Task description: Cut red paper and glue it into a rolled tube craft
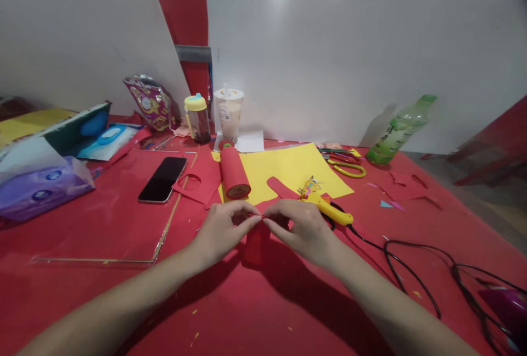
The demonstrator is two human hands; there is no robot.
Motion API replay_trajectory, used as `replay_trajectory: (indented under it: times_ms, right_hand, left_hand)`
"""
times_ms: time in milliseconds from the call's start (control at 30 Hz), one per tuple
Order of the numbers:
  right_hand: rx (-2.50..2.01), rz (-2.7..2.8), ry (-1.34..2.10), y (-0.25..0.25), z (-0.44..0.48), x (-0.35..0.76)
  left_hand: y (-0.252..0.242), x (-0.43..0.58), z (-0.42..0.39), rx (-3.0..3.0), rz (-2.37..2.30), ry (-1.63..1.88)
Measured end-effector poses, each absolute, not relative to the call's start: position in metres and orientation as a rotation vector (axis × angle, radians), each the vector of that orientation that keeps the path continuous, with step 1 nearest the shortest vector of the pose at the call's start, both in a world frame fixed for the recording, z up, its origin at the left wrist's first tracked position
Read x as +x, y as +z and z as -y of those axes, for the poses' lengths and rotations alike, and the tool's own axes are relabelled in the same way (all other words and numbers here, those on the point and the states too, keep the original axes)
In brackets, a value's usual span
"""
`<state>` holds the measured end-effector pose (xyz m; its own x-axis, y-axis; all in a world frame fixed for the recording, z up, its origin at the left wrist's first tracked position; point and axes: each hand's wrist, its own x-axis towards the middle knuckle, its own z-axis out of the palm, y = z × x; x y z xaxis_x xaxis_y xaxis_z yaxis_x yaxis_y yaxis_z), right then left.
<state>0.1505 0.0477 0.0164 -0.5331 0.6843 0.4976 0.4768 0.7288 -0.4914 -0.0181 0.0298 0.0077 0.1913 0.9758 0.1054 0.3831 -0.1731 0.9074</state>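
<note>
I see a piece of red paper (257, 245) low in the middle of the frame, right between the person's two hands. The left hand (222, 229) pinches its top edge with thumb and fingertips, and the right hand (302, 227) pinches the same edge from the other side. The fingertips almost meet there, and the rest of the paper sits below them, close to the red table (230, 312). The paper is plain red, almost the same red as the table, so it is hard for me to see where it stops. It looks darker in the shade under the hands, and I can't tell if it is flat or curled. Just above the hands, in the middle of the frame, a red paper tube (234, 169) lies on its side, partly on a big yellow paper sheet (284, 166). A yellow glue gun (329, 209) lies just past the right hand, and its black cord (411, 244) runs off to the lower right. Left of the tube I see a black phone (163, 179) lying flat.
</note>
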Motion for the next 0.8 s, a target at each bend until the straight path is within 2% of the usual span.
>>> replay_trajectory:
  times_ms: [500, 800]
  right_hand:
    - [-1.043, 2.018, 0.69, 0.0201, -0.0454, 0.1471]
    - [-0.993, 2.005, 0.619, 0.0152, -0.044, 0.144]
  left_hand:
    - [0.0086, -0.0178, -0.0305, 1.445, -1.247, 1.037]
    - [0.0084, -0.0161, -0.0289, 1.459, -1.252, 1.067]
